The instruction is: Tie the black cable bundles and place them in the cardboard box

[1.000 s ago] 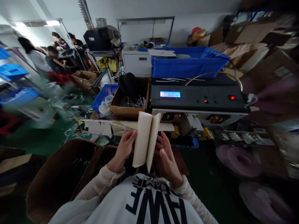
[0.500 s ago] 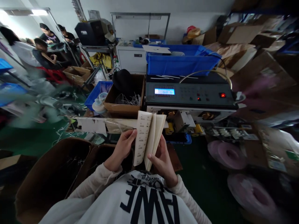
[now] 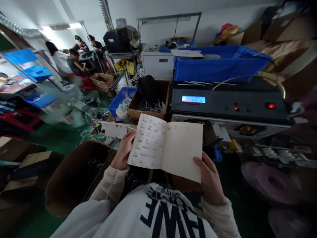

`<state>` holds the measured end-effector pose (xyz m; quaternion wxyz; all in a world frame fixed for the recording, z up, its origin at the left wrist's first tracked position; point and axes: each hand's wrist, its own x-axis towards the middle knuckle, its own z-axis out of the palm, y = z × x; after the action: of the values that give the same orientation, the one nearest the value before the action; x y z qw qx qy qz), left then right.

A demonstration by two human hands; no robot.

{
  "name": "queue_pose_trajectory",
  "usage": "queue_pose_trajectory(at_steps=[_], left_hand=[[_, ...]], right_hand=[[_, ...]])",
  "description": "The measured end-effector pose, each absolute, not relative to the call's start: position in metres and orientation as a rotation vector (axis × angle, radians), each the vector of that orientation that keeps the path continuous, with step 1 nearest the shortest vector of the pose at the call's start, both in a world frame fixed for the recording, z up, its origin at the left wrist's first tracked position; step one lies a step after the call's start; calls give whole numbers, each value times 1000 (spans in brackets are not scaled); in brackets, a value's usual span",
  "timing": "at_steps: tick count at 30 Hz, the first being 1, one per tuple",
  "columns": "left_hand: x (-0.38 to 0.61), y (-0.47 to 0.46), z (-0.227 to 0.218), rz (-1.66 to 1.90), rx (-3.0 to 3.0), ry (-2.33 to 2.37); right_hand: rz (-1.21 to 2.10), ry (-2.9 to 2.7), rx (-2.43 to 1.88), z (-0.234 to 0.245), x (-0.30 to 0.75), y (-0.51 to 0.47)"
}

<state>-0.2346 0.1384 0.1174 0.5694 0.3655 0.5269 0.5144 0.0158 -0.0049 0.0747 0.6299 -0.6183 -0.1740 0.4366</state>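
An opened notebook (image 3: 182,148) lies spread between my two hands, in front of my chest. Rows of handwriting cover its left page, while the right page is almost blank with a few marks at the top. My left hand (image 3: 124,148) pinches the left edge, thumb on the page. At the lower right edge, my right hand (image 3: 210,177) grips the other side, its thumb on top and the fingers mostly hidden behind. Behind the notebook stands a grey machine (image 3: 218,100) with a lit blue display (image 3: 193,99) and red lights.
A blue bin (image 3: 213,67) sits on the machine. Left of it is a cardboard box (image 3: 146,113) holding thin white wires. A large brown container (image 3: 59,195) stands at lower left, pink coils (image 3: 272,181) at right. Several people (image 3: 76,62) sit at the far left.
The notebook has gone from half folded to spread wide, as my right hand moved right and away from my left. The view has turned left.
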Motion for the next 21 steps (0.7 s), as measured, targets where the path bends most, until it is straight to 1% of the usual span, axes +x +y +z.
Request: queue_pose_trajectory(at_steps=[4,12,17,21], left_hand=[[-239,142,109,1206,725,1192],[-244,150,100,1244,780,1268],[-246,156,94,1223,811,1251],[-249,157,89,1206,764,1242]], right_hand=[[991,-393,-1380,73,15,0],[987,-384,-1277,66,0,9],[1015,-498,-1261,72,-4,8],[973,-572,-1337,77,-4,7]])
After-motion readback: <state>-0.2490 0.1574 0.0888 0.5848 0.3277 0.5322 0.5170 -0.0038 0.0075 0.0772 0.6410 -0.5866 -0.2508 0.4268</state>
